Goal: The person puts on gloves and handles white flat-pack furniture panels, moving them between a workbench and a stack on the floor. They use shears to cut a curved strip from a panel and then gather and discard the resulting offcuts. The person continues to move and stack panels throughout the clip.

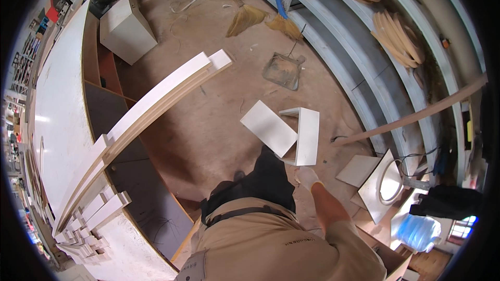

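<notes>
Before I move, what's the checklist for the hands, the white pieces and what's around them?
1. Right hand at the near end of the angled white piece: ok.
2. Right hand's grip firm: cannot tell, too small.
3. Left hand visible: not ok, not in view.
4. White board apart from the angled white piece: cannot tell.
5. Dustpan apart from both: ok.
6. Long white strips within the cabinet edge: not ok, they overhang.

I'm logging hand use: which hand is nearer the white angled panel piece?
Right, as far as shown: the right hand is at the near end of the white angled panel piece; contact is unclear. The left hand is out of view.
</notes>
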{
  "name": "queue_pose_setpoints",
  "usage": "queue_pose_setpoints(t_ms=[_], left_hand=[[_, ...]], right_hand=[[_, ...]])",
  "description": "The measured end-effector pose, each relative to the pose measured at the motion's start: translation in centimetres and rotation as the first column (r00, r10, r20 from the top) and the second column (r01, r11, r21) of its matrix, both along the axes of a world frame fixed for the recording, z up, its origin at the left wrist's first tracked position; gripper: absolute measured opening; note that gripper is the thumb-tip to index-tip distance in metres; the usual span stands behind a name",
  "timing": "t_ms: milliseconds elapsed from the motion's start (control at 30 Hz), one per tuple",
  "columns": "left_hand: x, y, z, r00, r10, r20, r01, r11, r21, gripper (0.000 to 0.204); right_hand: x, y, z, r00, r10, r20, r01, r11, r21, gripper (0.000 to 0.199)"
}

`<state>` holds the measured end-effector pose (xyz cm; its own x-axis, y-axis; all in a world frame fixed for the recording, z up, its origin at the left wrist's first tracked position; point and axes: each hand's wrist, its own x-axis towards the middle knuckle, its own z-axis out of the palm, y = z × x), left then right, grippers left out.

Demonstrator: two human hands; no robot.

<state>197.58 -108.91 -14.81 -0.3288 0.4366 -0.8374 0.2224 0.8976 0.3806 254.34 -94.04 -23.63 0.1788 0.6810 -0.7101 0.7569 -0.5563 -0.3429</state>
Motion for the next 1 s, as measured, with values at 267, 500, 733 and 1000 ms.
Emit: queue_pose_setpoints(t_ms=[267, 500, 733, 1000], left_hand=[[7.8, 13.9, 3.3, 0.997, -0.032, 0.075, 0.033, 0.999, -0.016, 0.045], [13.4, 23.2, 6.8, 0.934, 0.155, 0.322, -0.204, 0.971, 0.122, 0.032], [9.9, 21.8, 2.7, 0.974, -0.140, 0.178, 0.081, 0.951, 0.299, 0.037], [5.6, 22.6, -0.5, 0.602, -0.776, -0.188, 0.777, 0.513, 0.365, 0.035]], right_hand=[[9.0, 0.5, 0.8, 0.997, -0.036, 0.073, 0.038, 0.999, -0.030, 0.033], [15.0, 5.4, -0.6, 0.900, 0.338, 0.275, -0.327, 0.941, -0.085, 0.027], [12.1, 13.3, 4.9, 0.829, -0.495, -0.262, 0.518, 0.855, 0.023, 0.033], [6.5, 9.6, 5.9, 0.916, -0.387, -0.111, 0.368, 0.916, -0.158, 0.041]])
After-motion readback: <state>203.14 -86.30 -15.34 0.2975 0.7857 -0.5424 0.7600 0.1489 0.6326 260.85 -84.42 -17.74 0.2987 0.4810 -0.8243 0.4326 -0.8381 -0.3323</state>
